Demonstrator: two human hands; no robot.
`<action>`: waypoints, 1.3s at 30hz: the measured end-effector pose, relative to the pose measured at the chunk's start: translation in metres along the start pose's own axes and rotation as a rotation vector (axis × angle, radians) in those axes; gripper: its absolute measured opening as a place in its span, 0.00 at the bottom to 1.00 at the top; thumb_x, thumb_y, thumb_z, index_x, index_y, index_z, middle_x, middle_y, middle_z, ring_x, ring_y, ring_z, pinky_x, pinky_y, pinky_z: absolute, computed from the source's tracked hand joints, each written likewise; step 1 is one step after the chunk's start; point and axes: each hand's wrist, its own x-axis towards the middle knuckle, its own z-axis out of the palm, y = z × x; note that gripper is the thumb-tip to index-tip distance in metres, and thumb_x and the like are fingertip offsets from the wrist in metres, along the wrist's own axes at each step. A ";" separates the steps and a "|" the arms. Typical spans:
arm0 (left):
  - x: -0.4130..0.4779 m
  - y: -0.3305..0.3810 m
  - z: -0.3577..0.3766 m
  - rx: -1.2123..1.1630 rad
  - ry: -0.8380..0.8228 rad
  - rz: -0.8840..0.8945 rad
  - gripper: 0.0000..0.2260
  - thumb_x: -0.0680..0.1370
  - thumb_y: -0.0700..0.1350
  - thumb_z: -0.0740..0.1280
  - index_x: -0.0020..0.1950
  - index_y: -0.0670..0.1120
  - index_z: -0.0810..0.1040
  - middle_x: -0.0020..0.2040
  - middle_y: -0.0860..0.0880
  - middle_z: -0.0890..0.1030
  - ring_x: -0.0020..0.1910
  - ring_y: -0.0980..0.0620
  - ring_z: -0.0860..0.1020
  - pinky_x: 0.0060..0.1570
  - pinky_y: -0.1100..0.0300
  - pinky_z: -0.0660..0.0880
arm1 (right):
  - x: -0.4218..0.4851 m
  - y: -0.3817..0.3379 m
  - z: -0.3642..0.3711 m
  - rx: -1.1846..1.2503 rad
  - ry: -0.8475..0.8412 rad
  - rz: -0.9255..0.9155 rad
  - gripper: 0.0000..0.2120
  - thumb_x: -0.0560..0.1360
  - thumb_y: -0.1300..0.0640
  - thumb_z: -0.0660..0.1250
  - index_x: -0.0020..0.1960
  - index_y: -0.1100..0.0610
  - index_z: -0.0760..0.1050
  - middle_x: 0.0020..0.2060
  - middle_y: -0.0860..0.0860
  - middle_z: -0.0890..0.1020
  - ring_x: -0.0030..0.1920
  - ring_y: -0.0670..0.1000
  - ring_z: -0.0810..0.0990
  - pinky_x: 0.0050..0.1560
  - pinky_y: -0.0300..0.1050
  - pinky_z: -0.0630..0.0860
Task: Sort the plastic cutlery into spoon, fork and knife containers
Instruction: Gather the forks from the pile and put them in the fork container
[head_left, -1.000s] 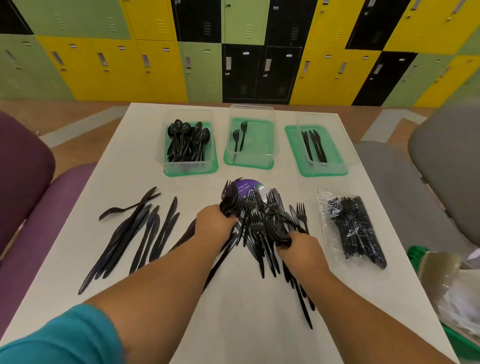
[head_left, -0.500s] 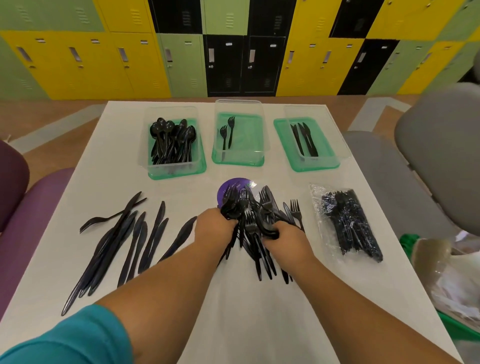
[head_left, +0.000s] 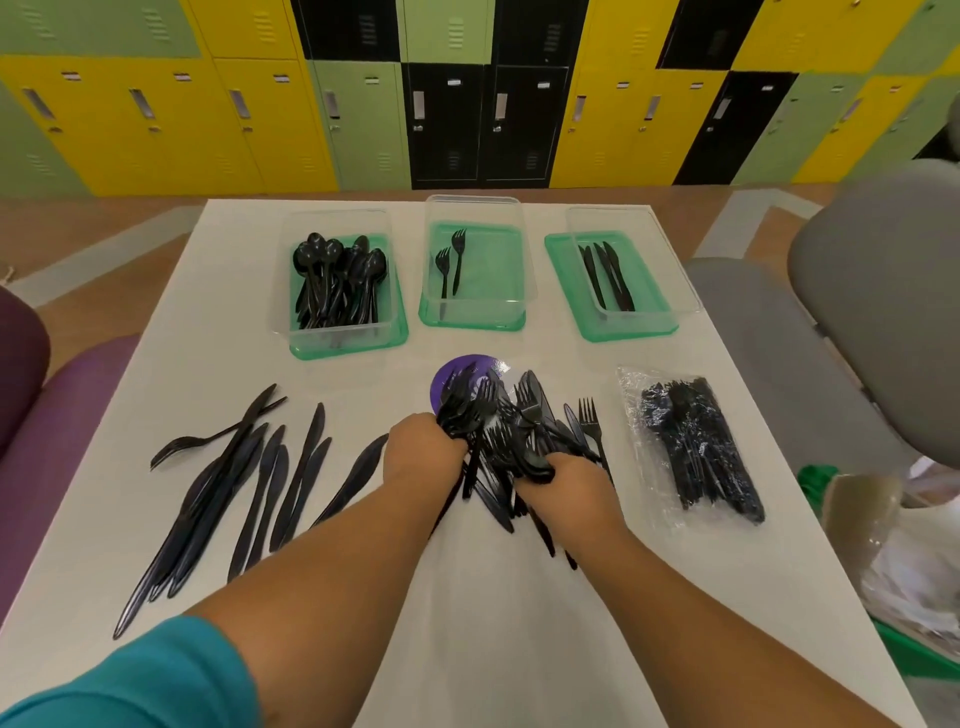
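On my feed both arms reach to the middle of the table (head_left: 467, 613), into a heap (head_left: 519, 415) of black forks. The left grip (head_left: 423, 449) is curled round a bunch at the heap's left side, with tines sticking out past the knuckles toward the far edge. The right grip (head_left: 563, 488) is clamped on more of the heap at its near right side, and handles trail out beside that wrist toward the near edge. The heap partly covers a purple disc (head_left: 460, 368).

Three clear boxes on green bases stand along the far edge. The spoon box (head_left: 343, 335) is nearest the left edge and packed with spoons (head_left: 337, 275). The fork box (head_left: 493, 275) in the middle holds two forks (head_left: 451, 260). The knife box (head_left: 652, 280) toward the right edge holds a few knives (head_left: 608, 278).

Between the heap and the left edge lie loose knives (head_left: 249, 483), roughly fanned. One curved piece (head_left: 208, 441) lies across their far ends; I cannot tell if it is a fork or a spoon. Near the right edge, apart from the heap, lies a clear bag (head_left: 696, 447) of packed black cutlery.
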 end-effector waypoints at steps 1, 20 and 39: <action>-0.001 0.000 -0.001 -0.010 0.007 0.002 0.08 0.71 0.42 0.66 0.39 0.37 0.80 0.37 0.41 0.83 0.35 0.45 0.79 0.34 0.58 0.72 | -0.001 0.003 -0.003 0.039 -0.005 0.006 0.11 0.75 0.50 0.66 0.43 0.58 0.80 0.36 0.53 0.83 0.38 0.51 0.80 0.40 0.43 0.75; -0.013 -0.015 -0.014 -0.393 0.016 -0.096 0.12 0.75 0.41 0.65 0.58 0.40 0.74 0.50 0.40 0.79 0.48 0.41 0.76 0.48 0.53 0.72 | 0.040 0.008 -0.041 0.028 0.040 -0.043 0.06 0.79 0.56 0.63 0.53 0.55 0.76 0.41 0.52 0.78 0.38 0.49 0.75 0.35 0.39 0.69; -0.013 0.007 -0.006 -0.282 0.024 -0.022 0.09 0.74 0.48 0.71 0.36 0.49 0.75 0.33 0.48 0.79 0.32 0.52 0.77 0.46 0.54 0.77 | 0.043 -0.003 -0.043 -0.165 0.051 -0.115 0.07 0.74 0.51 0.66 0.46 0.55 0.75 0.38 0.50 0.77 0.40 0.54 0.75 0.36 0.44 0.67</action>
